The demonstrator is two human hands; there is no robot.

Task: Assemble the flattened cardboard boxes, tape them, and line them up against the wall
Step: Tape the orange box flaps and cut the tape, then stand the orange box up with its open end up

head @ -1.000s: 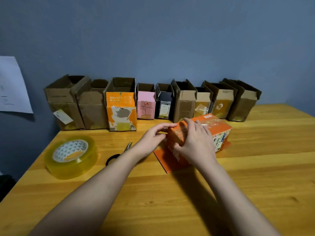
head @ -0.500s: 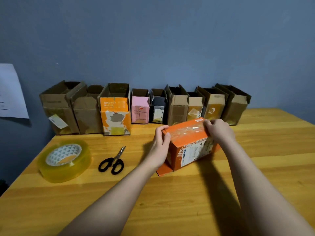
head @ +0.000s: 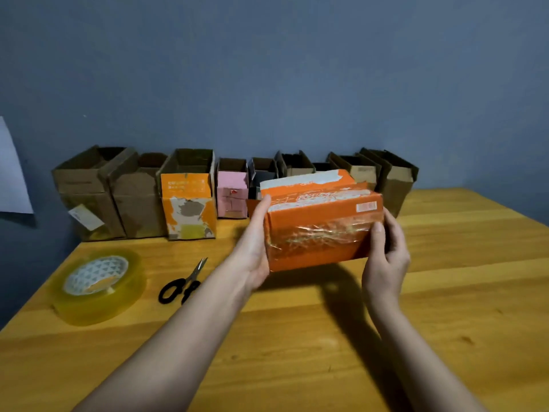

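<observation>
While nine boxes (head: 190, 194) line the wall, left hand (head: 255, 251) and right hand (head: 386, 251) grip a taped orange box (head: 320, 233), unplaced.

Both hands have lifted the orange box (head: 322, 230) off the table (head: 445, 292) — taped face apparently turned toward the camera.

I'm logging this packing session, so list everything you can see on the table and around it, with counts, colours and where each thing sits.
orange box: one, orange, taped, held above the table
row of boxes: at least eight visible, brown, orange, pink, dark, open-topped, against the wall
tape roll: one, clear yellowish, table left
scissors: one, black-handled, beside the tape roll
table: one, yellow wood
paper sheet: one, white, on the wall, far left
left hand: grips the box's left end
right hand: grips its right end
</observation>
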